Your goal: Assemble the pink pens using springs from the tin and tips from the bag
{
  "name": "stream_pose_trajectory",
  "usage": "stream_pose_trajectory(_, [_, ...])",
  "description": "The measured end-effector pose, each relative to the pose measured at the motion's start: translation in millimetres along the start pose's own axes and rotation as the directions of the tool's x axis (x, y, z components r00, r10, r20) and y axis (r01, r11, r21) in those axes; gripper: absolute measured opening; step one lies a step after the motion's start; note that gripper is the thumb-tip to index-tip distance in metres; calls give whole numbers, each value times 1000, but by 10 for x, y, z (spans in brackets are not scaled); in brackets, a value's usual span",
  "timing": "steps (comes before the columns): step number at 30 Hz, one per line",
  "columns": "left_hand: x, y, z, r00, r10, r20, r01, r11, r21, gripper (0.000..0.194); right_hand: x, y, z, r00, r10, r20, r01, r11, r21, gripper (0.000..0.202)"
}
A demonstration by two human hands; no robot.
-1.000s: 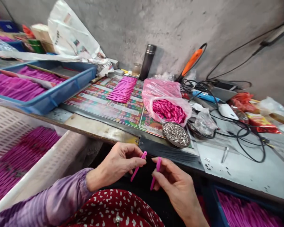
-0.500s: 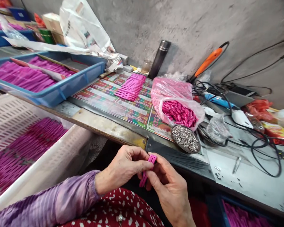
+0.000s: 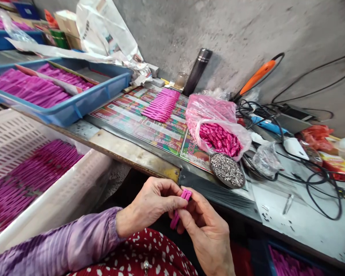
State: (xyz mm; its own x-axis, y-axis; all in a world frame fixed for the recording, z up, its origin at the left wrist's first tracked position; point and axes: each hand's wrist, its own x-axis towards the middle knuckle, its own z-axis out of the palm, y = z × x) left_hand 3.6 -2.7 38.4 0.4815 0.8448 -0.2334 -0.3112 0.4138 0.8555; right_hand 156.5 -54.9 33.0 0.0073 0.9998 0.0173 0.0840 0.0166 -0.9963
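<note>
Between my two hands, just off the table's front edge, is a slim magenta plastic piece (image 3: 186, 194), tilted, its upper end showing above my fingertips. My left hand (image 3: 158, 201) pinches it between thumb and fingers. From the other side my right hand (image 3: 204, 226) grips its lower part, with some fingers hidden behind it. A row of similar magenta pieces (image 3: 162, 104) lies on a printed sheet on the table. To its right are an open pink bag of small magenta parts (image 3: 218, 138) and a round dish of small metal pins (image 3: 227, 170).
A blue divided tray (image 3: 74, 109) of magenta pieces stands at the left, above a white basket (image 3: 43, 207) holding more. Behind are a dark flask (image 3: 197, 72) and an orange-handled tool (image 3: 257, 77). Black cables (image 3: 313, 180) tangle at the right. Another blue bin (image 3: 264, 253) sits lower right.
The view has shifted slightly, so the table items appear a little displaced. Both hands keep nearly the same grip on the magenta piece.
</note>
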Motion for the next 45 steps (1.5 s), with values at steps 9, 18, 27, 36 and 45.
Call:
stream_pose_trajectory(9, [-2, 16, 4, 1000, -30, -3, 30, 1000, -2, 37, -20, 40, -41, 1000, -3, 25, 4, 999, -36, 32])
stream_pose_trajectory(18, [90, 140, 13, 998, 59, 36, -60, 998, 28, 38, 148, -128, -57, 996, -87, 1, 86, 986, -142, 33])
stream_pose_trajectory(27, [417, 653, 142, 964, 239, 120, -250, 965, 84, 31, 667, -511, -240, 963, -268, 13, 262, 929, -261, 34])
stream_pose_trajectory(36, [664, 911, 174, 915, 386, 118, -401, 905, 141, 44, 1037, -626, -291, 940, -336, 53, 340, 923, -182, 26])
stream_pose_trajectory(45, [777, 891, 169, 908, 409, 92, -419, 895, 152, 45, 1132, -610, -282, 944, -329, 38, 331, 935, -130, 30])
